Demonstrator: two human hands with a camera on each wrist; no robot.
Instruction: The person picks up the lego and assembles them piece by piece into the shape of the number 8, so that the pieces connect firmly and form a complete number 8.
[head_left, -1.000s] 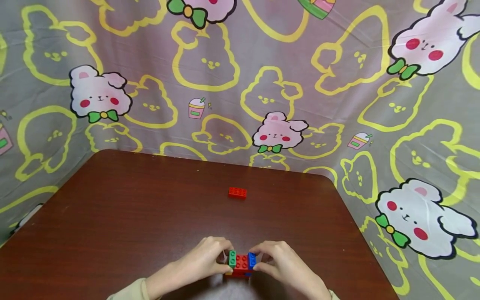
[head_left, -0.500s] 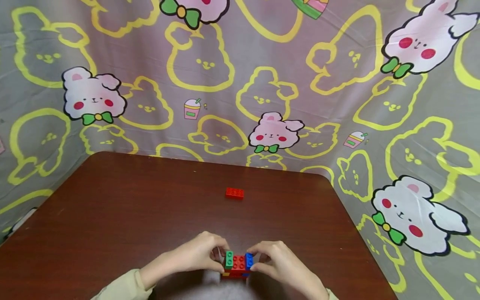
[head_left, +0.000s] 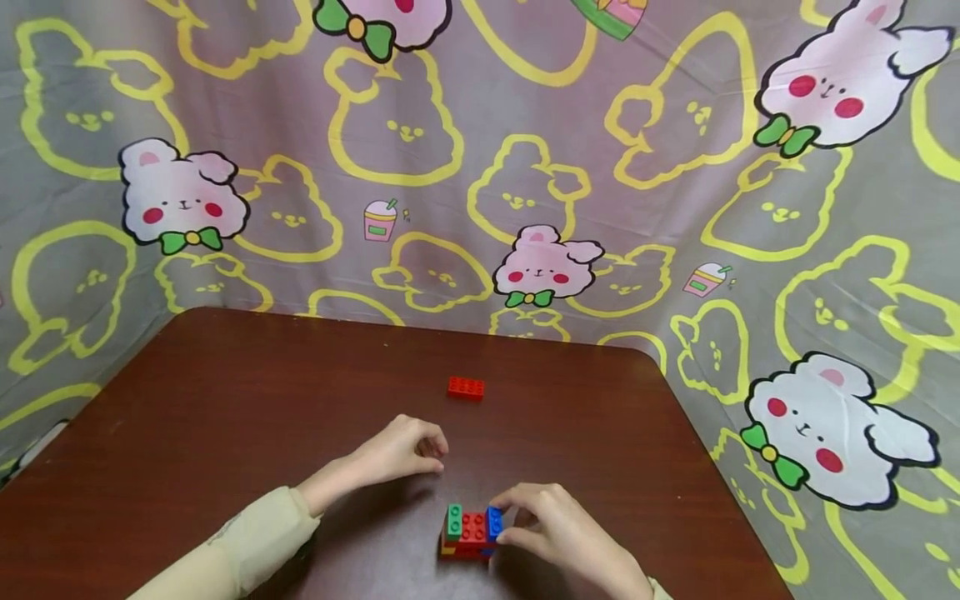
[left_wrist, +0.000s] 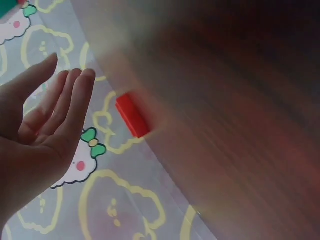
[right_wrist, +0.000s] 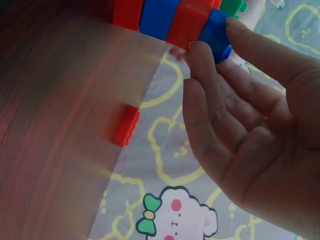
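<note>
Near the front of the table stands a stack of toy building bricks (head_left: 472, 528), with red, yellow and blue layers. On its top left sits a green brick (head_left: 454, 522); on its top right, a blue brick (head_left: 494, 523). My right hand (head_left: 558, 529) pinches that blue brick between thumb and fingers, as the right wrist view also shows. Beyond the stack and to its left, my left hand (head_left: 401, 452) is in the air with relaxed fingers and holds nothing. Farther back lies a single red brick (head_left: 466, 388), apart from both hands.
The dark brown table (head_left: 300, 392) ends in rounded far corners. A grey curtain (head_left: 450, 200) with bunny and bear prints hangs behind it and along the sides.
My left hand has let go of the green brick and moved forward and left, away from the stack. The right hand stays at the blue brick. The view has shifted slightly.
</note>
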